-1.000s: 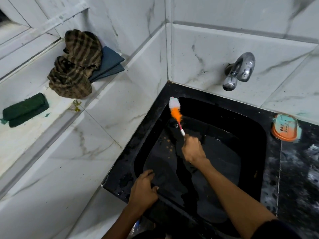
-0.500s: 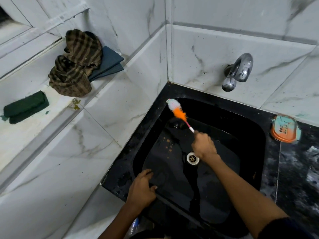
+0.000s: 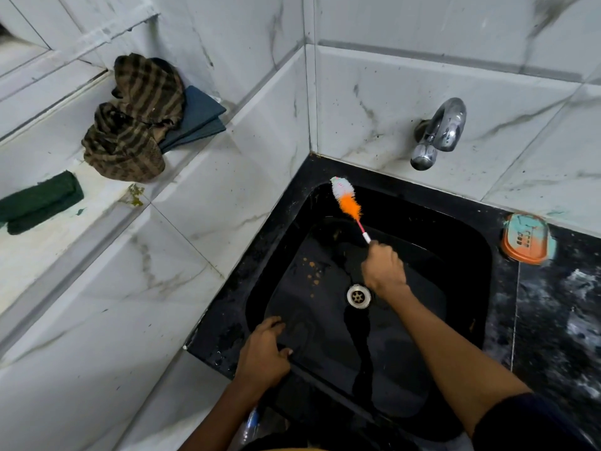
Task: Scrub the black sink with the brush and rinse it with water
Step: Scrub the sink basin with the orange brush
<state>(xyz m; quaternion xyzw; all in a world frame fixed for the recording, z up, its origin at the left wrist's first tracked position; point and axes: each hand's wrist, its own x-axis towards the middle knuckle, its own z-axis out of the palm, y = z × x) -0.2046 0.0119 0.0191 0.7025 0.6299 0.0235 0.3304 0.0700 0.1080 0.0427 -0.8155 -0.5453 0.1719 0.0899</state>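
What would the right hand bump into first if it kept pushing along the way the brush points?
Probably the sink's far left corner: the right hand aims the brush there, its bristles already at the wall. Depth is hard to judge.

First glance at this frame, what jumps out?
The orange-and-white brush stands out against the black sink, its head at the far left corner, gripped by the right hand just above the metal drain. The left hand rests on the sink's near rim. A chrome tap juts from the marble wall behind, and no water shows running.
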